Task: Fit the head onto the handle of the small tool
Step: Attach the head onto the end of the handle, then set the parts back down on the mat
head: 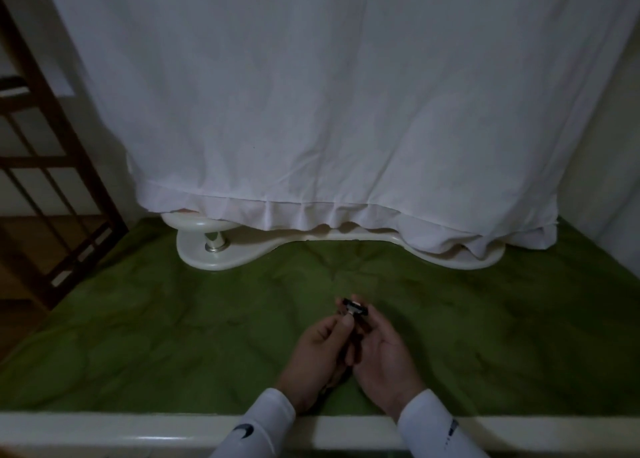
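Both my hands meet over the green cloth near the front edge. My left hand (320, 357) is curled around the dark handle (349, 348) of the small tool, of which only a short stretch shows between the palms. At the handle's far end sits the small black head (354, 308) with a pale silvery middle, lying crosswise. My right hand (382, 353) pinches the head's right end between thumb and fingertips. Whether the head is seated on the handle I cannot tell in this dim light.
A green cloth (173, 336) covers the table. At the back stands a cream plastic base (221, 260) with a metal-footed post, draped by a white curtain (329, 111). A brown wooden frame (62, 180) stands at the left. A white rail (104, 430) runs along the front edge.
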The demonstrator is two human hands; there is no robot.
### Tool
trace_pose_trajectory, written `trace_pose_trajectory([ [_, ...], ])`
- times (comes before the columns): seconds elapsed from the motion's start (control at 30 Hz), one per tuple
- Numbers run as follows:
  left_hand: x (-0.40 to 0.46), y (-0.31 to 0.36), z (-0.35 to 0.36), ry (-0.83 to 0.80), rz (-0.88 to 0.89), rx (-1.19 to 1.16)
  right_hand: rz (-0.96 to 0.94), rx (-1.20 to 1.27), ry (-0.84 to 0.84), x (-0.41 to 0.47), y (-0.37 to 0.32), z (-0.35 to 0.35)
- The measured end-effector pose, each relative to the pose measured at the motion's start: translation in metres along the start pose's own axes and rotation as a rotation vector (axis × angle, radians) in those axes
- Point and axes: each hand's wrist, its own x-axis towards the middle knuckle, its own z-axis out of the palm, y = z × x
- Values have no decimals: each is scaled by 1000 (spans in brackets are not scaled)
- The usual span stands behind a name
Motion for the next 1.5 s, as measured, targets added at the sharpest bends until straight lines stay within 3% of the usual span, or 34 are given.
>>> trace_pose_trajectory([
  [0.37,-2,-4,-2,19,-8,-114,36,4,41,-1,2,0],
  [0.67,0,-4,1,35,-23,-11,25,12,126,-4,-1,4],
  [0.9,4,-5,5,170,-29,27,-8,34,129,-6,-2,8],
  [1.07,22,4,-4,395,10,310,-8,24,171,-4,0,4],
  [1.17,37,15,-20,541,11,682,-84,-275,234,-4,-6,3],
  [1.27,47,21,-30,558,-25,982,-190,-846,266,-10,-20,1],
  [1.37,54,22,-27,554,-31,1097,-270,-1341,245,-15,-34,-6],
  [1.5,59,17,-18,509,-50,1176,-289,-1757,223,-17,-44,-17],
])
